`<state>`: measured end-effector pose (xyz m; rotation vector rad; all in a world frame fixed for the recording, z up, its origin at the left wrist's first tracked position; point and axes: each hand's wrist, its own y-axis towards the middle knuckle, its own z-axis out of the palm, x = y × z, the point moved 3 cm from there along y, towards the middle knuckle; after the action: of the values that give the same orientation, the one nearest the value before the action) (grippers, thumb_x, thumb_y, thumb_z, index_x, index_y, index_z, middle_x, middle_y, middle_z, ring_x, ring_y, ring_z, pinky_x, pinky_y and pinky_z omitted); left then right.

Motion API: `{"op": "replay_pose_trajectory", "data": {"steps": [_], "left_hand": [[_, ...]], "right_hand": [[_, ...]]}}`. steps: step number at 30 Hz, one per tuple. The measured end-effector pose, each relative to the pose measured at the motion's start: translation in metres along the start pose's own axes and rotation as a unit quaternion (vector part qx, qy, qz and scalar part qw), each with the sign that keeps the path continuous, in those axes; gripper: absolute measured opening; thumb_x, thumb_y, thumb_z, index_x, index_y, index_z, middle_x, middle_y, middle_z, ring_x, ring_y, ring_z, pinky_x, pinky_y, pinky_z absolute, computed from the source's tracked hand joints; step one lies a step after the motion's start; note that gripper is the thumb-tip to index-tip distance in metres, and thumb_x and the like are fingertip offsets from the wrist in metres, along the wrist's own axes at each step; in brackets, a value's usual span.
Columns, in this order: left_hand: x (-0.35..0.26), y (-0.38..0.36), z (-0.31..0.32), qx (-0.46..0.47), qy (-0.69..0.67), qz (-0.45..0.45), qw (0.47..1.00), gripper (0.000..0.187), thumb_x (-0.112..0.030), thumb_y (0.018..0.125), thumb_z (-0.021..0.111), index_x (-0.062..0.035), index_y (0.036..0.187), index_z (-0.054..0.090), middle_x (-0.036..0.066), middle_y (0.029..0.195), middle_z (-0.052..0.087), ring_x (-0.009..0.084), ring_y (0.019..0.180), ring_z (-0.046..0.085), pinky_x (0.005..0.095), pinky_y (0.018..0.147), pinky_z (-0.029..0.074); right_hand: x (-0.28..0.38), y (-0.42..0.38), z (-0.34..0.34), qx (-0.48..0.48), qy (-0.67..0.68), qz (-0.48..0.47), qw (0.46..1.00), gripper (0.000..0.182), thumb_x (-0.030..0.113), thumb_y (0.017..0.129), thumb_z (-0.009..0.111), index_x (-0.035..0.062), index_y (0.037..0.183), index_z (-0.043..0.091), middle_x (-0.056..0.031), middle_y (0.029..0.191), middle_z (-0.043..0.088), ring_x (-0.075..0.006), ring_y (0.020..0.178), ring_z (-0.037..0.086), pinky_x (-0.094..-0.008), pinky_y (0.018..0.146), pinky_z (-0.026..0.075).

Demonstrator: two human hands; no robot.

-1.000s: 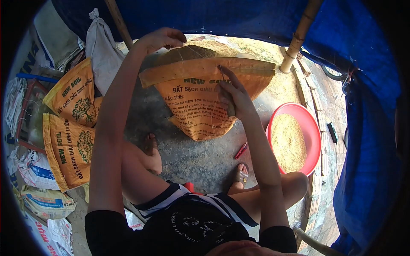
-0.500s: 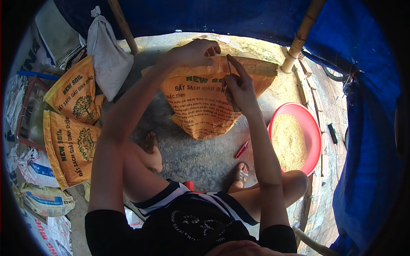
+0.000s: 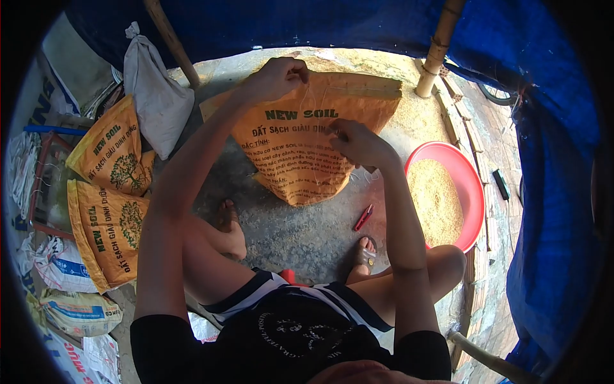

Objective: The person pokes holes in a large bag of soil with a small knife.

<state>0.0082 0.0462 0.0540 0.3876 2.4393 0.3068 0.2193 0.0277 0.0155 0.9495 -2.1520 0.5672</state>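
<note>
An orange woven sack printed NEW SOIL stands in front of me, its top edge spread wide. My left hand is closed, fingers curled at the left part of that edge. A thin pale thread loops down the sack front close by those fingertips. Over the right half of the print, my right hand is closed with its fingertips drawn together. A small brown object shows beneath its palm. I cannot tell what the fingertips of either hand pinch.
A red basin of yellowish grains or husks stands at right. Red-handled snips lie on the floor near my foot. Orange sacks and a tied white sack are at left. Bamboo poles and a blue tarp border the space.
My right hand has come down from the sack's top edge, and the needle-like rod in its fingers no longer shows. My left fingers have curled closed. The thread loop now shows.
</note>
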Motion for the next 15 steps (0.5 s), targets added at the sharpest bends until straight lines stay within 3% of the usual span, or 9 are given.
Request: {"op": "replay_pose_trajectory", "data": {"steps": [2,3,5,8,15], "left_hand": [[-0.002,-0.002,0.001,0.018,-0.023,-0.017,0.999,0.008,-0.006,0.078,0.052,-0.0032,0.084,0.057,0.009,0.090,0.058,0.0200,0.083,0.057,0.0330,0.073,0.046],[-0.007,-0.004,0.000,0.018,-0.023,-0.016,0.999,0.008,-0.006,0.078,0.052,-0.0032,0.084,0.057,0.009,0.090,0.058,0.0200,0.083,0.057,0.0330,0.073,0.046],[-0.021,-0.009,-0.001,0.022,0.060,0.068,0.996,0.009,-0.008,0.077,0.053,-0.0041,0.084,0.059,0.008,0.101,0.055,0.0203,0.094,0.054,0.0341,0.077,0.045],[-0.035,-0.018,0.004,-0.030,0.112,0.148,0.982,0.009,-0.009,0.076,0.055,-0.0045,0.081,0.061,0.009,0.110,0.052,0.0239,0.108,0.047,0.0370,0.085,0.043],[-0.034,-0.023,0.022,-0.020,0.219,0.137,0.966,0.011,-0.016,0.074,0.063,-0.0077,0.079,0.068,0.009,0.129,0.043,0.0314,0.124,0.033,0.0427,0.100,0.034]], "right_hand": [[-0.001,0.004,-0.006,-0.109,0.048,-0.008,0.993,0.024,0.017,0.084,0.051,0.0005,0.101,0.055,-0.0056,0.061,0.055,-0.0108,0.043,0.050,-0.0259,0.040,0.041],[-0.004,0.009,-0.005,-0.110,0.048,-0.008,0.993,0.024,0.017,0.084,0.051,0.0005,0.101,0.055,-0.0056,0.061,0.055,-0.0108,0.043,0.050,-0.0259,0.040,0.041],[-0.011,0.018,-0.006,-0.277,0.055,-0.024,0.959,0.026,0.020,0.079,0.056,-0.0019,0.094,0.058,-0.0162,0.073,0.062,-0.0261,0.064,0.062,-0.0352,0.062,0.048],[-0.021,0.027,0.005,-0.320,0.076,0.006,0.944,0.025,0.020,0.078,0.057,-0.0015,0.091,0.060,-0.0161,0.071,0.062,-0.0245,0.063,0.062,-0.0343,0.060,0.047],[-0.024,0.037,0.023,-0.320,0.104,0.001,0.942,0.024,0.021,0.080,0.057,0.0004,0.090,0.065,-0.0120,0.060,0.060,-0.0205,0.054,0.060,-0.0318,0.053,0.046]]}}
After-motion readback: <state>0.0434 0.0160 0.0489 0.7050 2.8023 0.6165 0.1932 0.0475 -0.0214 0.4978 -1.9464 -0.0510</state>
